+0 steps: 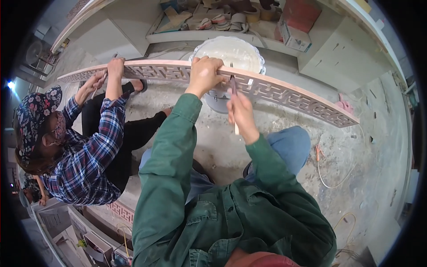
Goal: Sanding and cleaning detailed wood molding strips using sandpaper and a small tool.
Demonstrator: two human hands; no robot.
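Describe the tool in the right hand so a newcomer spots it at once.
Find the long pink fretwork panel across the middle. Right of where the left hand grips its top edge, the right hand holds a thin stick-like tool against it, the only upright thing there.

Even, fairly bright daylight fills the scene, with only soft shadows under the long carved pinkish wooden fretwork panel (249, 84) on the grey concrete floor (356, 155). A small blue-white lamp (10, 84) glares at the left rim. Fisheye distortion bends straight edges, black corners vignette the view, and focus softens toward the rim.
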